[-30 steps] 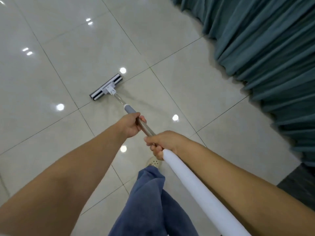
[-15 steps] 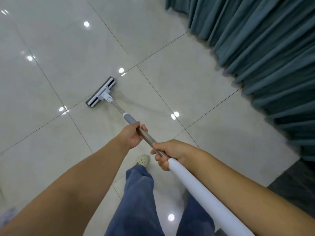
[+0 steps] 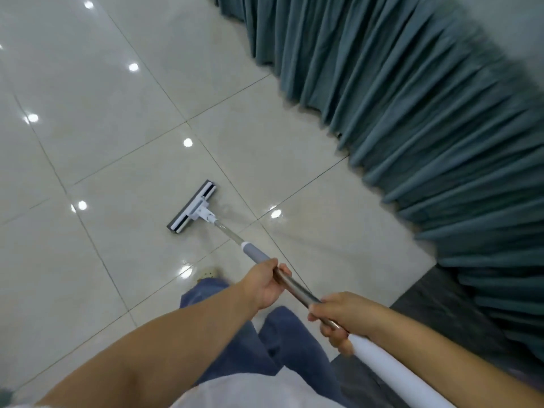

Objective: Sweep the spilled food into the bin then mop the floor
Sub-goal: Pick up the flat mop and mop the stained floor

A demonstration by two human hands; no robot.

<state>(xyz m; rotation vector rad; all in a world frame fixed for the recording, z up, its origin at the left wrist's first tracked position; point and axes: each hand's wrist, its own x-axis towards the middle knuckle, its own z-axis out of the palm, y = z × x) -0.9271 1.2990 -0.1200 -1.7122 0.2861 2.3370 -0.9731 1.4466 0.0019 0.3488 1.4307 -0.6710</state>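
Note:
A flat mop with a grey and white head [image 3: 192,208] rests on the glossy cream tile floor [image 3: 123,178] in front of me. Its metal handle [image 3: 295,287] runs back toward me and ends in a white grip [image 3: 388,369]. My left hand [image 3: 265,282] grips the metal shaft just below the grey collar. My right hand [image 3: 338,316] grips the shaft further back, where the white grip begins. No spilled food or bin is in view.
A teal pleated curtain [image 3: 412,113] hangs along the right side, its hem touching the floor. A dark grey mat or darker floor [image 3: 441,313] lies at the lower right. My legs in blue trousers [image 3: 265,343] and one pale shoe [image 3: 207,273] stand below the handle.
The mop head has come closer to me and nearer the curtain as the view turned. Both hands keep the same hold on the handle.

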